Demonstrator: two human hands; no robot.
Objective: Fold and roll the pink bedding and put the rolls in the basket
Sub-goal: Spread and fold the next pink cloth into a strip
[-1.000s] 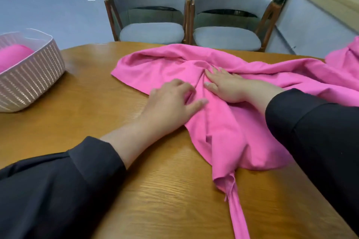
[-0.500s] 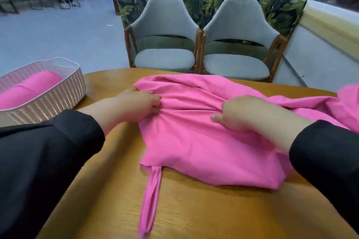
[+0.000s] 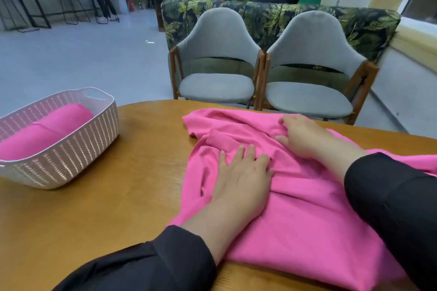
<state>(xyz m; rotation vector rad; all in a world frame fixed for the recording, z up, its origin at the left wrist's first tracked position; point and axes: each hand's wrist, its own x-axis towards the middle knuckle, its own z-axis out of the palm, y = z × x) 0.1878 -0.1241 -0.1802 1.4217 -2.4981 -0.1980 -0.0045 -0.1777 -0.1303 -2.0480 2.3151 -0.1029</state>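
Two hands rest on the pink bedding [image 3: 307, 215], which lies crumpled on the wooden table [image 3: 118, 208] from centre toward 3 o'clock. Left hand [image 3: 241, 177]: palm down, fingers straight and slightly spread, pressing the cloth flat. Right hand [image 3: 300, 136], toward 1 o'clock: fingers bent, bunching a fold of the fabric. White basket [image 3: 71, 156] at 9 o'clock, well apart from the bedding, holds a pink roll [image 3: 45, 132]. Two grey chairs [image 3: 217, 59] stand beyond the table at 12 o'clock.
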